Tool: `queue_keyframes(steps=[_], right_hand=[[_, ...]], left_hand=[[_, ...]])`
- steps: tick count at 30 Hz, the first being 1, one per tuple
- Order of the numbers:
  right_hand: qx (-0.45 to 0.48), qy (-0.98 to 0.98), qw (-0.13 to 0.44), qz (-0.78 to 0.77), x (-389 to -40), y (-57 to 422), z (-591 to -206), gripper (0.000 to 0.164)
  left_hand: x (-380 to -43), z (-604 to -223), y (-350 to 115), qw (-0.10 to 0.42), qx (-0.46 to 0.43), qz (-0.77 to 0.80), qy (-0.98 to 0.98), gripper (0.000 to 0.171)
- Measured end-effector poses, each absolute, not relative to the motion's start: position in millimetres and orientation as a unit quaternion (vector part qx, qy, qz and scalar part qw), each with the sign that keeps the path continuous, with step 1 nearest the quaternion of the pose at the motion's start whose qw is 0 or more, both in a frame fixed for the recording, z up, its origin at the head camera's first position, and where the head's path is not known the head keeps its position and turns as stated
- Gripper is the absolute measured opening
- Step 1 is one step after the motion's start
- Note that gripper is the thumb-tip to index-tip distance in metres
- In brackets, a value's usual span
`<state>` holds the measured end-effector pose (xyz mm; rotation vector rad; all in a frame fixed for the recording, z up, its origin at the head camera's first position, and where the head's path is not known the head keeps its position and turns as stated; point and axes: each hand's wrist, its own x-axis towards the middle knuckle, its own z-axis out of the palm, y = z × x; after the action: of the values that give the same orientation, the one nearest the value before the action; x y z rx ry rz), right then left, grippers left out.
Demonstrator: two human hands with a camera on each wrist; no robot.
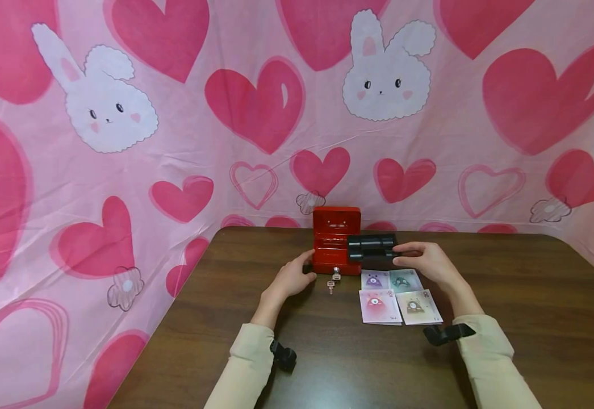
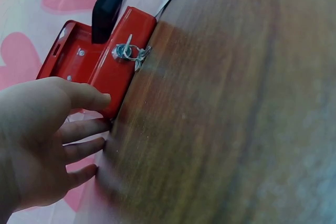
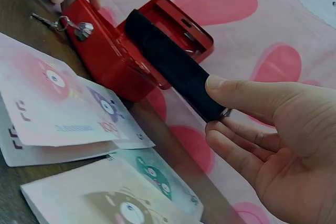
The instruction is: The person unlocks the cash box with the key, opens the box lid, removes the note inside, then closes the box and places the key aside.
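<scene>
A red metal cash box (image 1: pixel 323 264) stands with its lid (image 1: pixel 337 218) raised. My right hand (image 1: pixel 426 262) pinches the right end of a black coin tray (image 1: pixel 371 241) between thumb and fingers. In the right wrist view the tray (image 3: pixel 170 64) is tilted, its far end over the box. My left hand (image 1: pixel 292 277) is at the box's left side; in the left wrist view its thumb (image 2: pixel 92 97) lies against the front corner and the other fingers are spread, nearly straight. Keys (image 1: pixel 331 286) on a ring hang from the front lock (image 3: pixel 84 31).
Folded play banknotes in pink (image 1: pixel 380 307), beige (image 1: pixel 419 308), purple (image 1: pixel 373 280) and green (image 1: pixel 404 279) lie in two rows on the wooden table (image 1: pixel 358 363), right of the keys. A pink heart-and-rabbit cloth (image 1: pixel 256 34) hangs behind the table.
</scene>
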<state>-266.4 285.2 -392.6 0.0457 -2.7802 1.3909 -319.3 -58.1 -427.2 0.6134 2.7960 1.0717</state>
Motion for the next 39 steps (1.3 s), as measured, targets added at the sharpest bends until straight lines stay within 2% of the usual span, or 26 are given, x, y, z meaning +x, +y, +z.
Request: queue_keyframes(steps=[8, 19, 39], right_hand=[[0.02, -0.888, 0.007, 0.459, -270, 267, -397, 0.054], [0.032, -0.891, 0.057, 0.45, -280, 240, -407, 0.043], [0.023, -0.88, 0.122, 0.458, -288, 195, -420, 0.032]], left_hand=[[-319, -426, -58, 0.041, 0.201, 0.347, 0.915, 0.063], [-320, -427, -58, 0.043, 0.195, 0.347, 0.916, 0.064], [-319, -428, -58, 0.055, 0.183, 0.353, 0.916, 0.061]])
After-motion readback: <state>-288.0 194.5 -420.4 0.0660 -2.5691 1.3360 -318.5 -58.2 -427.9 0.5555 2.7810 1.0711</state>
